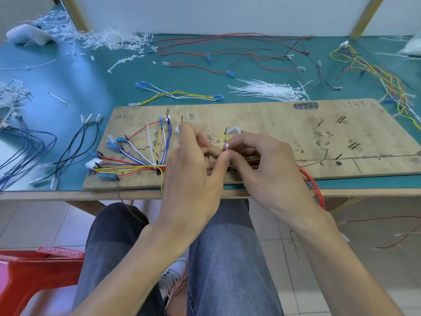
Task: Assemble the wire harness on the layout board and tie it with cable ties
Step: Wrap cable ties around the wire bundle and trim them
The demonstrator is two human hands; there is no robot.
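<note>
Left of your fingers one cable tie already cinches the harness; your left hand and right hand pinch a second tie over it, uncinched.

A green-topped table carries a wooden layout board along its near edge, right of centre. Just beyond the board lie a bundle of white cable ties and a short yellow-and-white lead, with long red and black wires farther back. A scatter of white offcuts, probably trimmed tie ends, lies far left; dark wires lie left of the board, and a mixed-colour harness far right.
</note>
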